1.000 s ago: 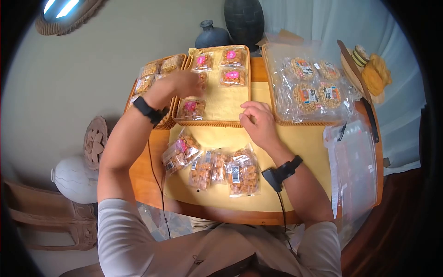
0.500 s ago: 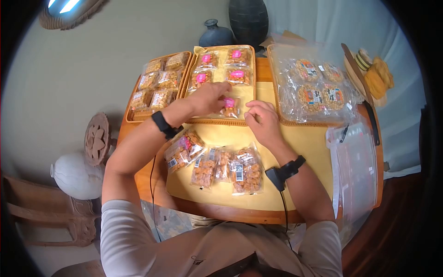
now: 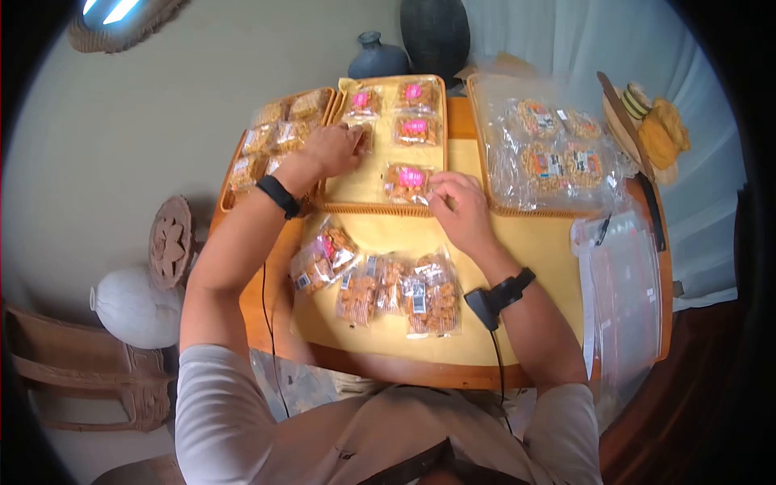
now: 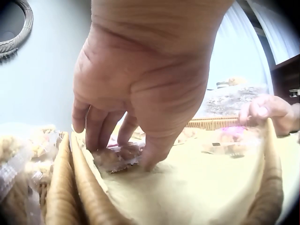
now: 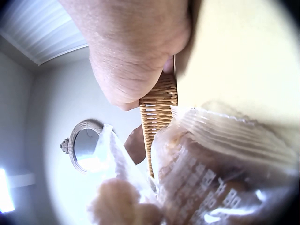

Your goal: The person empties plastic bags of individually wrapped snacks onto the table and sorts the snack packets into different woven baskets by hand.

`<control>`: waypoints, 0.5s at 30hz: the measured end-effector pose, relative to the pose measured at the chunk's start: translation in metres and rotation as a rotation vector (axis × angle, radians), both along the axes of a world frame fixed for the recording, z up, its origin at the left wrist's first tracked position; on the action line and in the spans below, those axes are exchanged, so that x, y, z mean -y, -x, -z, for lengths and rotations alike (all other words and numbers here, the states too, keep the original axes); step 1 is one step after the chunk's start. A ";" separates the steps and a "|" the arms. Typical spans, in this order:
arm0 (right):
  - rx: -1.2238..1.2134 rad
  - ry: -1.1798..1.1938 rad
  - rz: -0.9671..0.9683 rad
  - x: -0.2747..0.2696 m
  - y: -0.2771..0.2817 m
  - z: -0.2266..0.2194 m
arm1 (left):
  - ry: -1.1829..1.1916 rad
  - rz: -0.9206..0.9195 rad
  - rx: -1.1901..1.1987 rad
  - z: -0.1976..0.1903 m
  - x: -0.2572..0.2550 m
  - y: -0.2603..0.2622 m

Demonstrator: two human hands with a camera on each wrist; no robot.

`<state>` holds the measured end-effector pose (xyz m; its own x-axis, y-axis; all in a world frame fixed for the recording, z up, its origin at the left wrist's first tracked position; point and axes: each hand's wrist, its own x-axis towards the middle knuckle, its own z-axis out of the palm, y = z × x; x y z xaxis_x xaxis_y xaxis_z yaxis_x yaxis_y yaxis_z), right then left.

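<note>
In the middle wicker tray (image 3: 356, 208), my left hand (image 3: 333, 151) pinches a clear packet of brown snack pieces (image 4: 119, 157) at the tray's left side, fingers beyond it and thumb on the near side. Another packet with a pink label (image 3: 409, 184) lies at the tray's front right. Beside that packet, my right hand (image 3: 462, 208) rests at the tray's front right corner, fingers loosely curled. More pink-labelled packets (image 3: 415, 129) lie farther back. In front of the tray, several similar packets (image 3: 432, 299) lie on the yellow sheet, some showing barcodes.
A left tray (image 3: 234, 212) holds paler packets. The right tray (image 3: 517, 214) carries round snacks under clear plastic. Clear bags with a pen (image 3: 603, 230) lie at the table's right, near a hat (image 3: 663, 137). Cables run from both wrist cameras.
The front pink-labelled packet has gone from the tray's left side to its right, with my left hand over it midway. That hand has since moved back left to another packet.
</note>
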<state>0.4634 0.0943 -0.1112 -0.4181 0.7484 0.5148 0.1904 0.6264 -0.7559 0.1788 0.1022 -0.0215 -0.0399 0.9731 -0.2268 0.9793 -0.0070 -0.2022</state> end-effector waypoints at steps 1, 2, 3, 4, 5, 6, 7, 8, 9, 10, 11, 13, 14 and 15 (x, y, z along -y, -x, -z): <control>0.008 0.015 -0.004 0.000 0.000 -0.002 | -0.058 0.034 0.010 0.008 -0.002 0.004; 0.015 0.025 -0.012 -0.001 0.001 -0.005 | -0.122 0.062 0.018 0.012 -0.002 0.007; 0.025 0.035 -0.024 -0.001 0.001 -0.005 | -0.113 0.050 0.028 0.016 -0.002 0.011; 0.031 0.025 -0.013 0.000 0.001 -0.004 | -0.150 0.078 0.040 0.016 -0.001 0.012; 0.034 0.011 -0.001 -0.002 0.002 -0.003 | -0.192 0.107 0.048 0.015 0.002 0.013; 0.033 -0.020 0.001 -0.003 0.002 -0.003 | -0.258 0.154 0.033 0.016 0.006 0.014; 0.040 -0.005 -0.003 -0.003 0.003 -0.003 | -0.244 0.149 0.040 0.006 0.012 0.009; 0.033 0.009 -0.009 -0.002 0.002 -0.003 | -0.147 0.128 0.090 -0.008 0.020 0.002; 0.026 0.019 -0.015 -0.003 0.002 -0.003 | -0.056 0.108 0.139 -0.016 0.025 -0.004; 0.018 0.022 -0.019 -0.003 0.002 -0.002 | -0.080 0.190 0.199 -0.015 0.036 -0.002; 0.023 0.029 -0.020 -0.002 0.001 -0.001 | -0.074 0.188 0.205 -0.023 0.049 -0.013; 0.009 0.032 -0.023 -0.004 0.002 -0.001 | 0.084 0.115 0.247 -0.049 0.079 -0.031; 0.002 0.030 -0.028 -0.004 0.003 -0.002 | 0.191 0.109 0.261 -0.061 0.091 -0.035; 0.002 0.038 -0.023 -0.002 0.003 -0.002 | 0.300 0.105 0.273 -0.069 0.105 -0.037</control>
<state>0.4605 0.0964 -0.1097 -0.4363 0.7576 0.4854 0.1780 0.6015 -0.7788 0.2156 -0.0027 0.0472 0.1566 0.8579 -0.4893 0.9875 -0.1282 0.0912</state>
